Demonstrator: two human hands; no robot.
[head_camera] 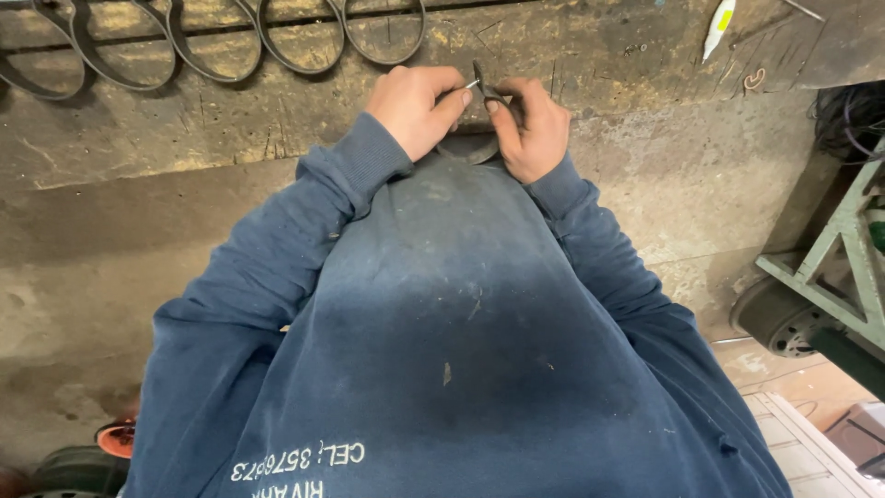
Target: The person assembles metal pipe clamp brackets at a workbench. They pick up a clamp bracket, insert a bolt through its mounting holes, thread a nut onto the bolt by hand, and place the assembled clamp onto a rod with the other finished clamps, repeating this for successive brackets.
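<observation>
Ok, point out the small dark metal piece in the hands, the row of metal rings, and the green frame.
small dark metal piece (486, 89), head view, its middle between both hands.
metal rings (297, 51), head view, lower curve of one ring.
green frame (857, 244), head view, slanted bar.

Worn, scratched workbench (230, 138), stained concrete floor (83, 295), green metal frame (843, 267) alongside.

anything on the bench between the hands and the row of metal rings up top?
Nothing: in the head view, the bench is bare, scratched surface from the left hand and right hand, which pinch a small dark metal piece, up to the metal rings.
</observation>
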